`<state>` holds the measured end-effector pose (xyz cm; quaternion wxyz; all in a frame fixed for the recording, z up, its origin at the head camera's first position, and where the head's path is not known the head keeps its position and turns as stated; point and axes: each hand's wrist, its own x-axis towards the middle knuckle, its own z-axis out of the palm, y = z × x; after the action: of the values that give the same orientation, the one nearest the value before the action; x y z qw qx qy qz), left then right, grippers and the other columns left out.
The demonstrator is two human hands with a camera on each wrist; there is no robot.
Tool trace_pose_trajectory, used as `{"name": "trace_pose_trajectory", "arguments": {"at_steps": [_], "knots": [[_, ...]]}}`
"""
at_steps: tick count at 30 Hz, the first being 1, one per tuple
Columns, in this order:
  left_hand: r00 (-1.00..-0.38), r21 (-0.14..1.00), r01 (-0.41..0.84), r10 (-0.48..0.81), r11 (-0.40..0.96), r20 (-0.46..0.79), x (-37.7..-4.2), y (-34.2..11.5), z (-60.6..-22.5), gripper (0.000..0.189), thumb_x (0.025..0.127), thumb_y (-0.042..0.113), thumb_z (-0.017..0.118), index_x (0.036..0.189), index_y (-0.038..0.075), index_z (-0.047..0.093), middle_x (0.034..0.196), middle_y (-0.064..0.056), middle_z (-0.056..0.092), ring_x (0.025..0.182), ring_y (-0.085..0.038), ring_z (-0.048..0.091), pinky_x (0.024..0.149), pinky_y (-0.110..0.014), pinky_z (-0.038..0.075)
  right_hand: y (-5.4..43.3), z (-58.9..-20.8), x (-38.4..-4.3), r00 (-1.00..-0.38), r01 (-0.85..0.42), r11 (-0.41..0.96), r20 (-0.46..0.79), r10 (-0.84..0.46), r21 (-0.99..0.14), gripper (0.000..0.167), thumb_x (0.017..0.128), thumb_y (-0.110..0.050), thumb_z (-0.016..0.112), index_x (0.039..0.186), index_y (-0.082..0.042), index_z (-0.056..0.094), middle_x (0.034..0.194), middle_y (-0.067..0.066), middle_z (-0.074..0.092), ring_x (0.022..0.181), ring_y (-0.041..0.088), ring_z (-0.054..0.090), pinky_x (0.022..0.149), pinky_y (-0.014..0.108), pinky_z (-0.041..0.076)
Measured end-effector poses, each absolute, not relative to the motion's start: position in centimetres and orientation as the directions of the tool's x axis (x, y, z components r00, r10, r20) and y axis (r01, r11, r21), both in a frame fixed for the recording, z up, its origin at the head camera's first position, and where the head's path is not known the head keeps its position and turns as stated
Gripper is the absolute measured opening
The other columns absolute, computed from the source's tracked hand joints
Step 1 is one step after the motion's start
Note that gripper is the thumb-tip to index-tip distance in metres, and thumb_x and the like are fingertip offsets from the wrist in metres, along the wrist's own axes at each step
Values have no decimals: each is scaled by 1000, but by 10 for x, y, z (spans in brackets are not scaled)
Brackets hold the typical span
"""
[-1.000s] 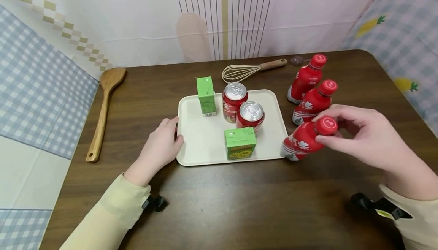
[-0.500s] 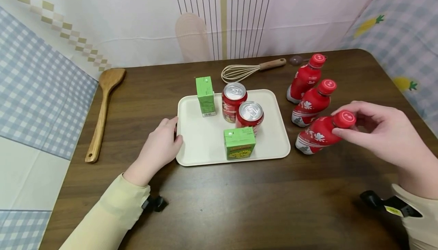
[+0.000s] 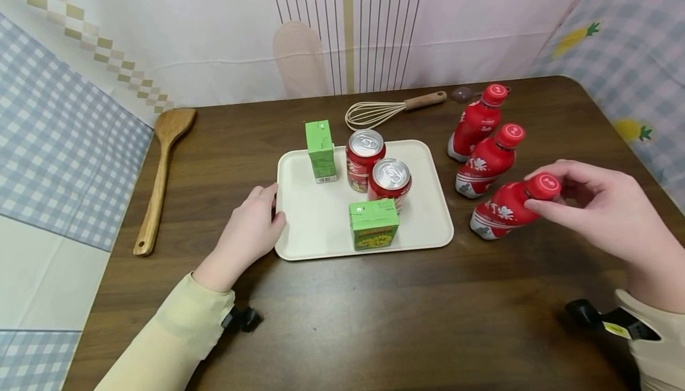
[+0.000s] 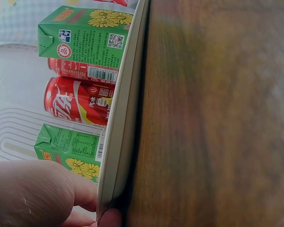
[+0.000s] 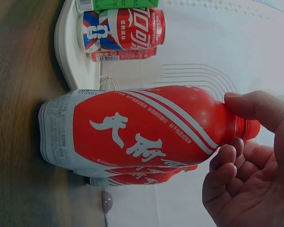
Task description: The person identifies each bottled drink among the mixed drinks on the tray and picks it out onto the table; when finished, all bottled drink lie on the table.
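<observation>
My left hand (image 3: 250, 221) grips the left rim of a cream tray (image 3: 310, 224), with fingers on both sides of the edge in the left wrist view. Standing on the tray are two red cola cans (image 3: 365, 159) and two green drink cartons (image 3: 373, 224). To the right of the tray, my right hand (image 3: 594, 207) holds a red drink bottle (image 3: 505, 210) by its neck, just below the red cap. The bottle's base is down at the table in the right wrist view. Two matching bottles (image 3: 486, 162) stand upright behind it in a row.
Behind the tray lies a whisk (image 3: 396, 109) with a wooden handle, and a small dark spoon (image 3: 462, 94) is partly hidden by the rearmost bottle. A wooden spatula (image 3: 163, 177) lies at the far left of the dark table (image 3: 321, 319).
My right hand has moved right with the bottle, from the tray's front right corner to a spot apart from it, in front of the other bottles. The left hand has stayed on the rim.
</observation>
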<state>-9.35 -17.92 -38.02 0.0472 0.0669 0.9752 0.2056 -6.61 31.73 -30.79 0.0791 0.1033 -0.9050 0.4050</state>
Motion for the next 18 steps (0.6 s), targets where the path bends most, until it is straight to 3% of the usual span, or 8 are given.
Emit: {"name": "trace_pose_trajectory", "arguments": {"at_steps": [15, 18], "knots": [[-989, 409, 107, 140, 906, -52, -93, -180, -379, 53, 98, 15, 54, 148, 0, 49, 104, -12, 55, 80, -28, 55, 69, -43, 48, 315, -312, -70, -972, -220, 692, 217, -93, -688, 34, 78, 0, 87, 107, -12, 74, 85, -14, 63, 72, 2, 52, 62, 13, 40], [-989, 416, 99, 134, 904, -56, -92, -180, -380, 55, 98, 17, 55, 149, 0, 48, 108, -13, 56, 82, -29, 57, 71, -44, 50, 317, -312, -68, -960, -262, 692, 252, -119, -672, 43, 77, 3, 86, 116, -10, 74, 84, -10, 59, 73, 2, 50, 62, 14, 39]]}}
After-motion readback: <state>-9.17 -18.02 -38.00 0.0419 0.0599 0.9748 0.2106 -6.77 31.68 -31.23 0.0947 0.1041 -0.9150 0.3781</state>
